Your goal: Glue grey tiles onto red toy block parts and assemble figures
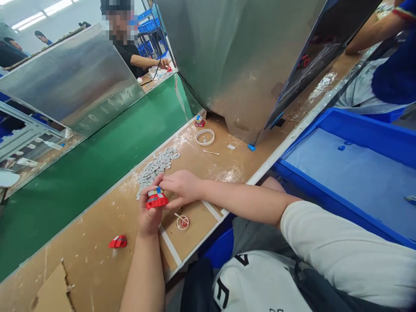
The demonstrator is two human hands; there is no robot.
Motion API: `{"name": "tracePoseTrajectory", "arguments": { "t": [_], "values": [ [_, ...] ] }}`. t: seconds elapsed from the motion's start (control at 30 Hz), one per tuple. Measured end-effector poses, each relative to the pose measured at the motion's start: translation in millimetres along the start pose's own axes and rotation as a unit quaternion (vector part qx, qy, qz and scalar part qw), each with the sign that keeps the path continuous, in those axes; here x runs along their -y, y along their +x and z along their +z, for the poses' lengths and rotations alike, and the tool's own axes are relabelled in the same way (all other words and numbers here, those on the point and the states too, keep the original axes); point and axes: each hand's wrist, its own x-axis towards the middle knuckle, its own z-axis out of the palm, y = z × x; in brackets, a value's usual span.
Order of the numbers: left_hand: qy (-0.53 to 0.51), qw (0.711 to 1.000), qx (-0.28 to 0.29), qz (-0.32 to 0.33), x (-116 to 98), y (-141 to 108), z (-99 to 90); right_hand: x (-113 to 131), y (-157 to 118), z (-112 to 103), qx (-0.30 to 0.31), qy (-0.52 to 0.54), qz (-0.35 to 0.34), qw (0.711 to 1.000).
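On the brown cardboard-covered workbench (97, 260), just in front of me, I see both hands meeting over a small red plastic part (157, 200) with a grey and blue piece on top. The left hand (148, 212) cups the part from below, fingers curled closed around it; the right hand (182, 187) pinches down on its top with thumb and fingertips closed. The part is lifted off the bench, held between the two hands.

Just behind the hands lies a pile of small grey pieces (157, 164), touching the white strip at the bench edge. Below the right hand sits a small white ring cup (182, 222) with a stick resting in it. A second red part (118, 242) lies loose on the bench beside the left forearm. Farther back I see a larger white ring (205, 137), a thin stick (211, 152) and another red and blue part (199, 121) at the foot of a tilted metal panel (240, 65).

A green conveyor belt (97, 169) runs along the far side of the bench. A blue bin (351, 125) stands to the right. Another person's hand (163, 63) works at the far end of the belt.
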Motion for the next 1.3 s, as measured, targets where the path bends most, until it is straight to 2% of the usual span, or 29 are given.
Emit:
{"name": "tracePoseTrajectory", "arguments": {
  "t": [0.17,0.3,0.43,0.73,0.9,1.17,1.3],
  "values": [
    [0.054,0.998,-0.007,0.034,4,-2,-7.2,0,-3,2,-0.005,-0.014,-0.052,0.999],
    [0.018,0.998,-0.008,0.056,9,-8,-9.8,1,-5,2,-0.019,-0.027,-0.096,0.995],
    [-0.011,0.997,-0.015,0.080,13,-10,-10.7,4,-7,0,-0.020,-0.059,-0.099,0.993],
    [-0.011,0.996,-0.021,0.086,12,-9,-9.8,1,-9,1,-0.020,-0.079,-0.125,0.989],
    [-0.020,0.996,-0.014,0.085,10,-10,-8.3,0,-10,4,-0.047,-0.078,-0.136,0.986],
    [-0.030,0.992,0.039,0.115,6,-6,-5.9,0,-9,2,-0.025,-0.083,-0.134,0.987],
    [-0.030,0.993,0.038,0.111,6,-5,-7.0,-1,-9,3,-0.026,-0.085,-0.139,0.986]
  ]
}}
